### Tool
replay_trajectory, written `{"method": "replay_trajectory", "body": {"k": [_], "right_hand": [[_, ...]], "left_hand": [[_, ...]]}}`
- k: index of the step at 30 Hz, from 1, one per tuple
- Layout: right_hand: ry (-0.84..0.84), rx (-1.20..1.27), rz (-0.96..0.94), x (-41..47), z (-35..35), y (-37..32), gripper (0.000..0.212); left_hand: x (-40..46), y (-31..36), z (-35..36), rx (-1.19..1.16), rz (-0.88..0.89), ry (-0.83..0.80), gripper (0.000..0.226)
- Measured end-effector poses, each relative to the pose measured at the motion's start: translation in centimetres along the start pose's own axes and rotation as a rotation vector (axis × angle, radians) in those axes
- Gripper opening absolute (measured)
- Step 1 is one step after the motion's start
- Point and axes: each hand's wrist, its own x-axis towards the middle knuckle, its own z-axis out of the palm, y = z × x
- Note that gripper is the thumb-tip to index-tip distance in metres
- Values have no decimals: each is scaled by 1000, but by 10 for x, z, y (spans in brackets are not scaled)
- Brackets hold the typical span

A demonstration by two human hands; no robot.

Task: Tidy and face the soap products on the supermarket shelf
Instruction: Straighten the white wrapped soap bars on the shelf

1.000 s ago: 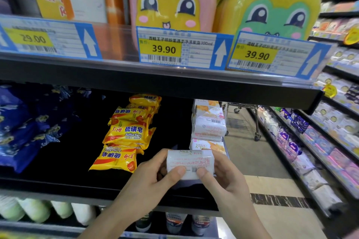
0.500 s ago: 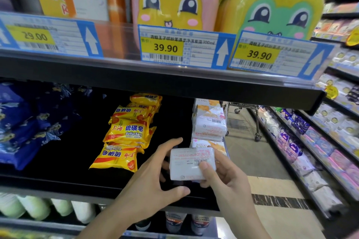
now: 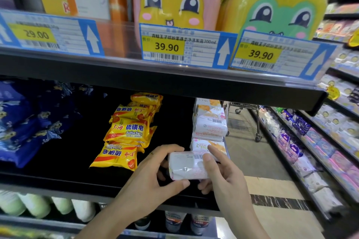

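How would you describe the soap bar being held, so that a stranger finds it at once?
Look under the dark upper shelf, in front of the white soap stack at its right end. Both hands grip the white soap bar there. Unlike the yellow sulfur soap packs, it is white with a barcode.

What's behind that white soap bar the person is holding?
Behind the white soap bar, held by the left hand and right hand, stands a stack of white soap packs. The lowest pack is partly hidden by bar and fingers.
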Motion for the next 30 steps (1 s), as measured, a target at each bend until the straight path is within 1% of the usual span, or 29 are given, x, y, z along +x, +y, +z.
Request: {"method": "replay_trajectory", "body": {"k": [3,5,8,11,14,18,23,27,30], "right_hand": [[8,-29,-14,0,2,0,44],[-1,-58,-55,-2,4,1,36],[-26,-108,-180,-6,3,3,40],[-125,-246,-307,-10,-4,3,48],[-197,-286,-288,-9,-7,6,56],[-190,-309,-288,-9,-3,6,50],[-197,-304,-224,-9,-3,6,45],[-210,-261,-184,-9,-3,4,44],[-150,-258,-195,-10,2,2,39]], "left_hand": [[-1,2,0,-28,-13,7,67],[-2,5,-1,-47,-16,31,62],[-2,7,-3,-117,-19,71,54],[-2,7,-4,-165,-59,94,55],[-2,6,-3,-169,-66,70,55],[-1,8,-2,-138,-59,65,55],[-1,7,-1,-118,-83,81,59],[0,6,0,-157,-70,115,59],[1,5,2,-170,-67,196,56]]}}
